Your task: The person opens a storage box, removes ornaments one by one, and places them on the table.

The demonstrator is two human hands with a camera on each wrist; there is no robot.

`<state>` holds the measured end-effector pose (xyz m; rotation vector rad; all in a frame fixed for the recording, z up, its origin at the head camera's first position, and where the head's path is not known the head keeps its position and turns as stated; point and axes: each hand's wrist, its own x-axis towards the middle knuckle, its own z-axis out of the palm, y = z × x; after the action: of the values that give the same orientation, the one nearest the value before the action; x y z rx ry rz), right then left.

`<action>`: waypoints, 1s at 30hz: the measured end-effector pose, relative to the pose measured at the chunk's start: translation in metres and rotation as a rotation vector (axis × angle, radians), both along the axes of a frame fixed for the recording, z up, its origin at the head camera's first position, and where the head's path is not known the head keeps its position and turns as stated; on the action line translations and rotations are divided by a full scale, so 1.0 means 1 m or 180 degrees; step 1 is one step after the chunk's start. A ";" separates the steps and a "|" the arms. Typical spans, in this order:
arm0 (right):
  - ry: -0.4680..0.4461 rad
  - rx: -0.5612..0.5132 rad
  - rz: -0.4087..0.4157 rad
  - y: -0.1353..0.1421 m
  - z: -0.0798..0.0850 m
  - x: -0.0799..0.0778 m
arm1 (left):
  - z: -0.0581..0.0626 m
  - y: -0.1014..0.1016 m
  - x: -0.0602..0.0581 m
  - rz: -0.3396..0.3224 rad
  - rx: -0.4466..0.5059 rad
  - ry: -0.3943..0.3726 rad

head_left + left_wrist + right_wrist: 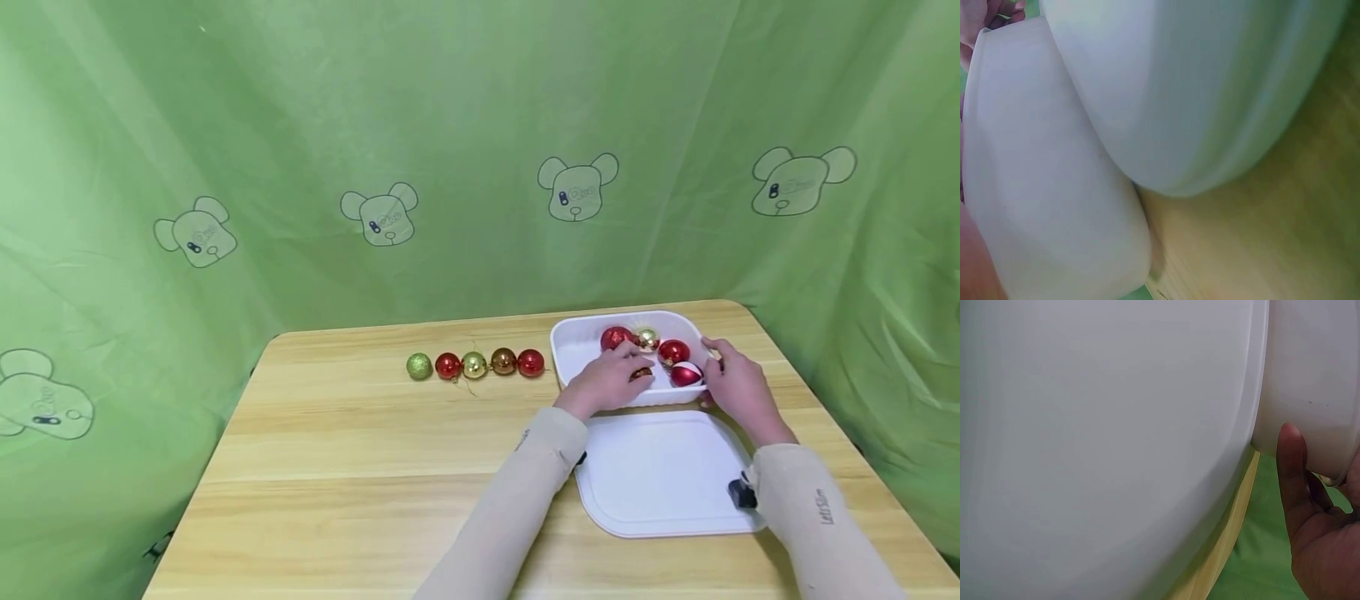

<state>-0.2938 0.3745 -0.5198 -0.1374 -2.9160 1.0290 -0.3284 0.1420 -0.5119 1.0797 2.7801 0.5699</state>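
A white plastic box (576,352) with Christmas baubles in it stands at the table's back right. My left hand (603,383) reaches over its near wall, fingers curled at a brown bauble (641,373) that they partly cover. With my right hand (742,393) I grip the box's right end; in the right wrist view the thumb of that hand (1325,540) lies against the outer wall. Beside these hands in the box are a glittery red bauble (615,337), a gold bauble (647,337), a shiny red bauble (673,352) and a red-and-white bauble (685,374).
A white lid (667,475) lies flat in front of the box, under my forearms. Left of the box runs a row of baubles: green glitter (419,366), red (447,366), gold (474,365), brown (503,362) and red (531,363). Green cloth (480,267) hangs behind the wooden table (337,467).
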 end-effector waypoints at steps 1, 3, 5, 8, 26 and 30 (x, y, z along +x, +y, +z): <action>-0.0001 0.0001 0.0001 0.000 0.000 0.000 | 0.000 0.000 0.000 0.0032 0.0010 0.0005; -0.0004 0.0001 -0.0003 -0.001 0.000 0.000 | 0.000 0.000 0.001 0.0094 0.0062 -0.0021; -0.0002 0.0010 -0.0008 -0.001 0.000 0.000 | 0.000 0.000 0.001 0.0158 0.0114 -0.0082; -0.0010 0.0005 -0.0017 -0.001 0.001 0.000 | 0.001 0.000 0.001 0.0237 0.0142 -0.0130; -0.0059 0.0007 -0.0033 -0.001 0.000 -0.001 | 0.000 0.000 -0.002 0.0202 0.0429 -0.0225; -0.0084 0.0008 -0.0026 0.000 0.000 -0.001 | -0.001 -0.001 -0.003 0.0234 0.0544 -0.0205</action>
<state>-0.2948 0.3743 -0.5196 -0.1642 -2.9376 1.0303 -0.3314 0.1410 -0.5132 0.9727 2.7661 0.8492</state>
